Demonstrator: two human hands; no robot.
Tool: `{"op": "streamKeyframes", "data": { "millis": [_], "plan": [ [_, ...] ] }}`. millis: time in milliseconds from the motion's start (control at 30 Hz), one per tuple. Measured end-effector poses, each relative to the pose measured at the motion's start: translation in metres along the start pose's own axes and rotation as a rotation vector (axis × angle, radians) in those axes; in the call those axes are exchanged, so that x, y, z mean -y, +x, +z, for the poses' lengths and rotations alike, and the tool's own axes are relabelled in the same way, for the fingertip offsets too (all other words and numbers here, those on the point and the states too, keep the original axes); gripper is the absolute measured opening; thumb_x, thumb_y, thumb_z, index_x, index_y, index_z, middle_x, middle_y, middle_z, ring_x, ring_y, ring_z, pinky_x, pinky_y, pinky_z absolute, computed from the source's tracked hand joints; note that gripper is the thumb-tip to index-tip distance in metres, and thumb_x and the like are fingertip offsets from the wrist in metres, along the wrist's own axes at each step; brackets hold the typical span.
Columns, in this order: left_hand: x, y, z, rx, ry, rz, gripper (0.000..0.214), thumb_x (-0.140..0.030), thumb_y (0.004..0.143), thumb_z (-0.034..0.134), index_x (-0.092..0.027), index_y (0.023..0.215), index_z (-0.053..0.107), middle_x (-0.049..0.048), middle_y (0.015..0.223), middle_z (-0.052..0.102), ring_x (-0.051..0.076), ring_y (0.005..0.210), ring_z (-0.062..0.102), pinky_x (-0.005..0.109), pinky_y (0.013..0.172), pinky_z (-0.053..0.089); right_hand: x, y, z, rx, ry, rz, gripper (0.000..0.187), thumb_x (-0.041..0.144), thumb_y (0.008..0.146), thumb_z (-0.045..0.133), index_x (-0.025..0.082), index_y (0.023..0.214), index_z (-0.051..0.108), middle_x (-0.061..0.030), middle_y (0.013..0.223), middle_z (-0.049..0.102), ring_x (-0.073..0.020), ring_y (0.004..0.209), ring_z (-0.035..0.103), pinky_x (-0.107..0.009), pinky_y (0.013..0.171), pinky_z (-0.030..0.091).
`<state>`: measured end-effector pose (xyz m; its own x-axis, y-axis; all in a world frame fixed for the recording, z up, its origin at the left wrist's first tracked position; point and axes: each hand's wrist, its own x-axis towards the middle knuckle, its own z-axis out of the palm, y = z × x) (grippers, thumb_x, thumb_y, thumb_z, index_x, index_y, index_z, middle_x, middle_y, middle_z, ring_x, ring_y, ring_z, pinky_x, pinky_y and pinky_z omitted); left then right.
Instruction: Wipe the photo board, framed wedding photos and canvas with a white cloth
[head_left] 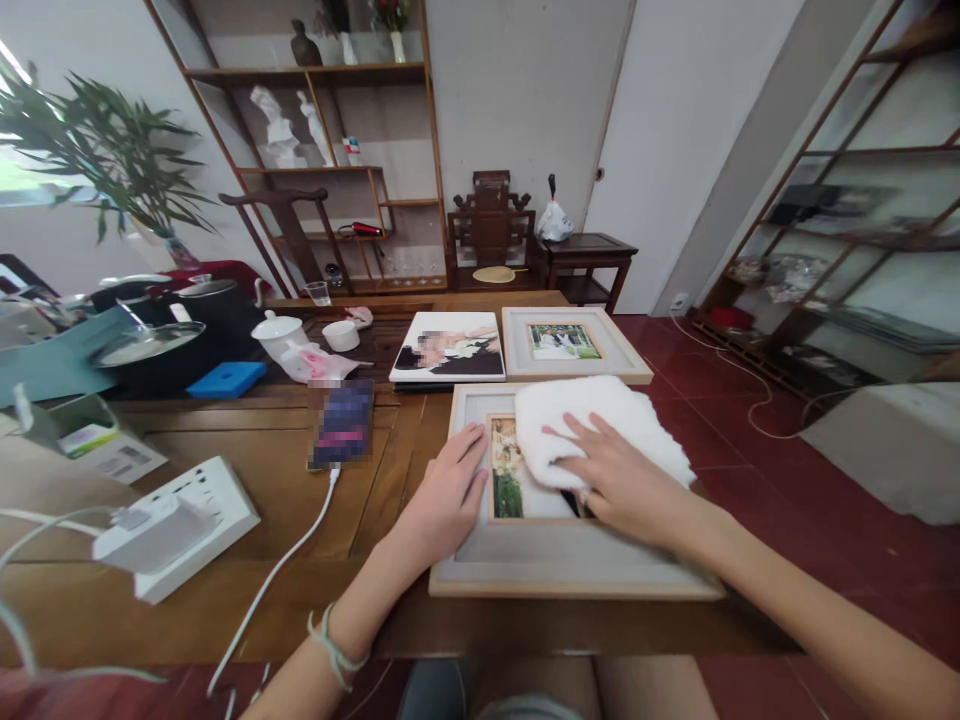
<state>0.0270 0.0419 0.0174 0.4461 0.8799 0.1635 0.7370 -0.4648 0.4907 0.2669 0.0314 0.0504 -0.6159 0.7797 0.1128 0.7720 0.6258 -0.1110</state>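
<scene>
A picture frame (510, 565) with a pale wooden edge and a wide light mat lies flat at the table's front edge. My left hand (451, 490) rests on its left side, fingers stretched out beside the inner photo (507, 482). A fluffy white cloth (637, 425) covers the upper right of the frame and part of the photo. On top of that cloth lies my right hand (600, 465), fingers spread and pressing down flat. Behind are a second framed photo (564, 342) and a white-edged photo panel (450, 348).
Left on the wooden table (300, 590) are a white power strip (191, 520), a charging phone (343, 425), a blue box (226, 379), a white teapot (279, 332) and dark pots (150, 345). A white cable (281, 570) runs to the front edge. Red-tiled floor (712, 420) lies right.
</scene>
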Motion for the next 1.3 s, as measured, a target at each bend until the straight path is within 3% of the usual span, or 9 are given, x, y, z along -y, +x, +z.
{"op": "streamKeyframes", "data": {
  "millis": [167,333,467,633,800,900,1033,1167,1300],
  "plan": [
    [0.000,0.001,0.002,-0.018,-0.006,0.002,0.046,-0.023,0.093,0.032,-0.009,0.136,0.042,0.0150,0.145,0.038,0.026,0.135,0.032,0.049,0.110,0.030,0.047,-0.040,-0.033,0.216,0.207,-0.054,0.060,0.001,0.059,0.045,0.023,0.111,0.065,-0.0043,0.144,0.041,-0.0274,0.136,0.026,-0.051,0.112,0.019],
    [-0.001,0.001,0.001,-0.036,-0.038,0.032,0.044,-0.019,0.092,0.031,-0.011,0.134,0.044,0.0140,0.142,0.043,0.025,0.132,0.037,0.048,0.109,0.033,0.066,-0.055,-0.036,0.189,0.198,-0.112,0.068,0.000,0.052,0.044,0.023,0.113,0.064,-0.0017,0.144,0.038,-0.0292,0.134,0.029,-0.049,0.111,0.026],
    [0.000,0.000,0.001,-0.049,-0.045,0.049,0.044,-0.017,0.092,0.032,-0.012,0.134,0.044,0.0144,0.141,0.044,0.025,0.131,0.039,0.048,0.108,0.034,0.044,-0.045,-0.012,0.078,0.100,-0.003,0.056,0.003,0.056,0.048,0.022,0.105,0.067,-0.0060,0.144,0.040,-0.0308,0.133,0.031,-0.052,0.108,0.029],
    [0.001,0.001,0.002,-0.050,-0.049,0.046,0.044,-0.019,0.092,0.032,-0.011,0.134,0.044,0.0156,0.141,0.044,0.026,0.131,0.039,0.050,0.107,0.034,-0.006,-0.006,0.005,-0.124,-0.132,0.055,0.049,0.004,0.067,0.049,0.015,0.112,0.063,-0.0128,0.142,0.042,-0.0308,0.134,0.029,-0.053,0.109,0.024],
    [0.002,0.001,0.002,-0.048,-0.057,0.052,0.044,-0.019,0.093,0.032,-0.013,0.134,0.044,0.0148,0.141,0.044,0.025,0.131,0.039,0.049,0.107,0.034,-0.022,0.031,0.008,-0.111,-0.226,0.055,0.053,0.002,0.068,0.048,0.016,0.117,0.061,-0.0096,0.145,0.038,-0.0369,0.137,0.019,-0.060,0.107,0.020],
    [0.003,0.001,0.004,-0.065,-0.063,0.040,0.043,-0.020,0.093,0.031,-0.012,0.133,0.045,0.0143,0.141,0.044,0.024,0.131,0.039,0.048,0.108,0.033,-0.002,0.024,0.005,-0.001,-0.109,0.006,0.056,0.000,0.065,0.046,0.018,0.116,0.062,-0.0081,0.145,0.039,-0.0347,0.137,0.020,-0.058,0.108,0.020],
    [0.004,0.002,0.006,-0.074,-0.067,0.031,0.043,-0.019,0.093,0.031,-0.010,0.132,0.045,0.0152,0.140,0.044,0.024,0.131,0.039,0.048,0.109,0.033,0.038,-0.018,-0.016,0.169,0.035,-0.049,0.054,0.003,0.065,0.046,0.019,0.113,0.064,-0.0084,0.141,0.044,-0.0332,0.134,0.029,-0.057,0.107,0.027],
    [0.003,0.002,0.005,-0.059,-0.072,0.020,0.044,-0.018,0.092,0.029,-0.010,0.132,0.046,0.0146,0.141,0.044,0.024,0.132,0.038,0.048,0.109,0.033,0.063,-0.057,-0.040,0.197,0.085,-0.173,0.046,0.005,0.066,0.050,0.024,0.104,0.068,-0.0064,0.135,0.050,-0.0329,0.124,0.045,-0.051,0.101,0.040],
    [0.002,0.002,0.003,-0.051,-0.077,0.025,0.045,-0.017,0.092,0.029,-0.008,0.132,0.046,0.0155,0.141,0.043,0.025,0.132,0.037,0.049,0.109,0.033,0.074,-0.058,-0.035,0.228,0.106,-0.123,0.045,0.009,0.067,0.053,0.025,0.106,0.068,-0.0057,0.139,0.046,-0.0350,0.126,0.042,-0.053,0.100,0.040]
  ]
}}
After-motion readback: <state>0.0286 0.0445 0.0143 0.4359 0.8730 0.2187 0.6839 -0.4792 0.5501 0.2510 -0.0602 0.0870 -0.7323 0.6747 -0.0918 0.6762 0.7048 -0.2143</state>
